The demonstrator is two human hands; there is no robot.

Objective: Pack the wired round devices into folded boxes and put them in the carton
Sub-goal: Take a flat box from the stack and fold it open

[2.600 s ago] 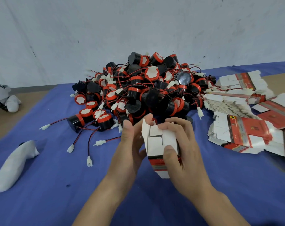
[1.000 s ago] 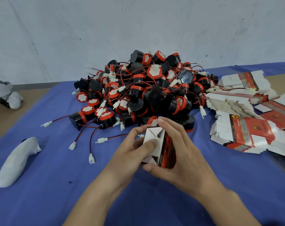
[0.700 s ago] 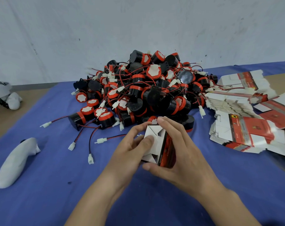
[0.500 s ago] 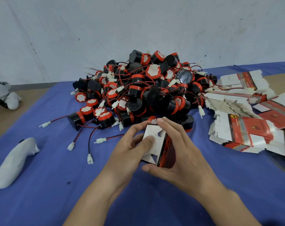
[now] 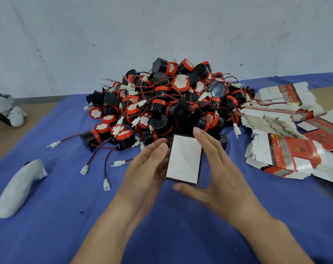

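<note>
Nearest us, just in front of the heap of wired round devices (image 5: 173, 103), our left hand (image 5: 146, 168) and right hand (image 5: 221, 168) carry the folded box (image 5: 184, 161) between them. The fingers lie straight along its two sides, and the right thumb runs under its near edge. Half a second ago the left thumb was pressing down the last end flap. Now that end sits flat and white towards us, so we judge the bottom closed and the box ready for a device. Right of the heap, the flat box blanks (image 5: 287, 155) are red and white with a small yellow emblem (image 5: 274, 136). Their print is too small to read. No carton shows.
</note>
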